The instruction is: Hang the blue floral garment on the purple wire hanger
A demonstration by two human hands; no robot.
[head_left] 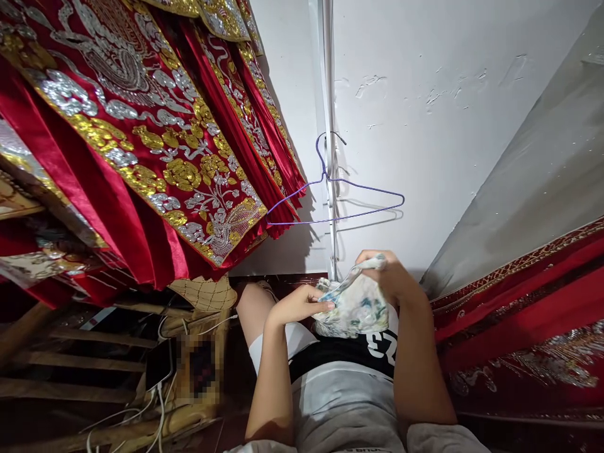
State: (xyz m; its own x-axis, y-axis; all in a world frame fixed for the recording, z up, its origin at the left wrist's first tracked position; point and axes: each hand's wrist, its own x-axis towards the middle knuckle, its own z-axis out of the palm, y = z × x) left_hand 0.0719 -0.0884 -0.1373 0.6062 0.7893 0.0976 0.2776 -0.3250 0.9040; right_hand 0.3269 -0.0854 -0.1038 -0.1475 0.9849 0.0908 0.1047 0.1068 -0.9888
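Observation:
Above my lap I hold a thin, pale garment [361,308] with blue and greenish blotches; its exact kind is unclear because it is bunched up. My left hand [302,305] pinches its left side between thumb and fingers. On the other side, my right hand [383,272] grips a twisted upper edge, with some fingers hidden behind the cloth. Dark cloth with white lettering [382,346] lies across my lap below it. Beyond both hands, a purple wire hanger [363,185] hangs against the wall by a white vertical strip, with no garment on it.
Red embroidered, sequinned cloth [184,151] hangs at the left, its edge close to the hanger. More red cloth [523,314] hangs at the right. A slatted wooden bench [89,358] at lower left bears a phone [159,365] and white cables [160,415]. The white wall [425,126] stands ahead.

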